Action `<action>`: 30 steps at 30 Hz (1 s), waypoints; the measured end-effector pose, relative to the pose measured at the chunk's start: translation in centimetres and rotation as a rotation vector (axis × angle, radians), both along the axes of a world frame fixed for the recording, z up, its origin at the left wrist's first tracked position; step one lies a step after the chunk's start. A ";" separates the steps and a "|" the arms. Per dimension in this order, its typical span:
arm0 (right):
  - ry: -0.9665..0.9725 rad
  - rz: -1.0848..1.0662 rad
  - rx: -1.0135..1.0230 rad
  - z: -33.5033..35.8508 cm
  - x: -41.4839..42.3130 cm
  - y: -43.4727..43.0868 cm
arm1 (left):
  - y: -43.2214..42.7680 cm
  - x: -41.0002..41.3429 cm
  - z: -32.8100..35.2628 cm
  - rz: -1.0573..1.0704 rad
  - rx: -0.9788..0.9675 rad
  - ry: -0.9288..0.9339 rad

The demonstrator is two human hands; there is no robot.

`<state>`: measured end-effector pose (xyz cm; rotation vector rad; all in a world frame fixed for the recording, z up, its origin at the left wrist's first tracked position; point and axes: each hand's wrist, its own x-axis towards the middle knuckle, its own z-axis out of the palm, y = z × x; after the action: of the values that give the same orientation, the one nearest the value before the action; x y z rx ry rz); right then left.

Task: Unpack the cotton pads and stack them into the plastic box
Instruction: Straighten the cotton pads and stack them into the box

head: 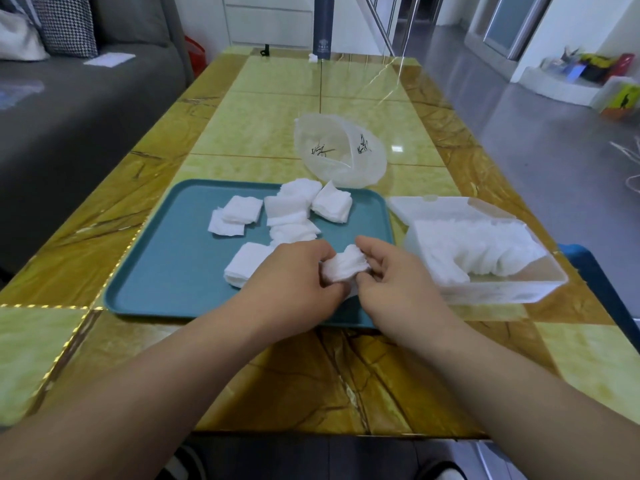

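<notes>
While both hands meet over the near right part of the teal tray (162,271), I log the following.

Hands: my left hand (298,271) and right hand (391,275) each pinch one end of a small bunch of cotton pads (346,266), fingers curled round it, just above the tray. I judge this is to square the bunch before it goes right.

Container one: the plastic box (491,294), clear, stands on the table (277,375) just right of the tray, its lid (446,206) open on the far side. A row of pads (485,258) stands on edge inside, and the near strip looks free.

Container two: the tray holds several loose heaps of pads (239,216), far and left of the hands.

Container three: the translucent pouch (339,157) lies beyond the tray, gaping and seemingly almost empty.
</notes>
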<state>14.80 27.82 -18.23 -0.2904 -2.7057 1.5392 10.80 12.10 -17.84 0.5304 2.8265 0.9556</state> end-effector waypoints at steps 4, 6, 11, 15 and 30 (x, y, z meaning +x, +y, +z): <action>0.003 0.071 0.046 0.3 0.1 0.2 | -0.7 -0.4 0.4 -0.064 0.045 -0.044; 0.044 0.079 0.140 0.5 0.2 0.3 | -1.2 -0.7 0.6 -0.084 0.077 -0.051; 0.093 -0.077 0.115 1.3 0.0 0.5 | -3.5 -2.2 1.6 -0.019 -0.022 -0.062; 0.070 -0.122 0.108 0.9 -0.7 0.2 | -4.8 -2.6 1.1 0.037 -0.044 -0.097; 0.092 -0.094 0.154 -0.5 -1.9 -0.2 | -4.4 -3.2 1.3 0.011 -0.044 -0.064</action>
<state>12.86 27.58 -18.70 -0.3284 -2.6784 1.2790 7.62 7.65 -16.52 0.4719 2.7895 0.8930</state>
